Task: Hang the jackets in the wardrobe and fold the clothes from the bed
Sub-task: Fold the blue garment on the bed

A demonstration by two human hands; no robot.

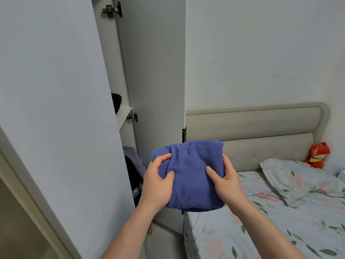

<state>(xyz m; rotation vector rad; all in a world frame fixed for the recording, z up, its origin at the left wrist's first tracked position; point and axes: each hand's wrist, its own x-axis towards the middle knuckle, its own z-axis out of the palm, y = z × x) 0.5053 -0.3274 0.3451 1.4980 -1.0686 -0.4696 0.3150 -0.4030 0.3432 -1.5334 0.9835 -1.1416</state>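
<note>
Gripping from both sides, the left hand and the right hand carry a folded blue garment in the air, level and flat, near the foot of the view and just in front of the open wardrobe. Each thumb lies on top of the cloth while the fingers curl under its edges, so the bundle is pinched between thumb and fingers on either flank; that hold looks chosen to keep the folds from slipping open while it is moved. The garment hangs clear of the bed, not touching the floral sheet below and to the right, which suggests the folding of this piece is done and it is being taken toward storage. No loose clothes show on the visible part of the mattress, though much of it lies out of view. Just beyond the left hand, through the gap beside the wardrobe door, a dark jacket hangs inside, its label patch low down, so at least one jacket seems to be hung already. Higher in the same gap a white shelf bears a dark rounded object whose nature I cannot tell; a shelf of that kind would be a likely place for the folded piece. Farther right a pillow lies against the padded headboard, and a red plush toy sits in the far corner.
</note>
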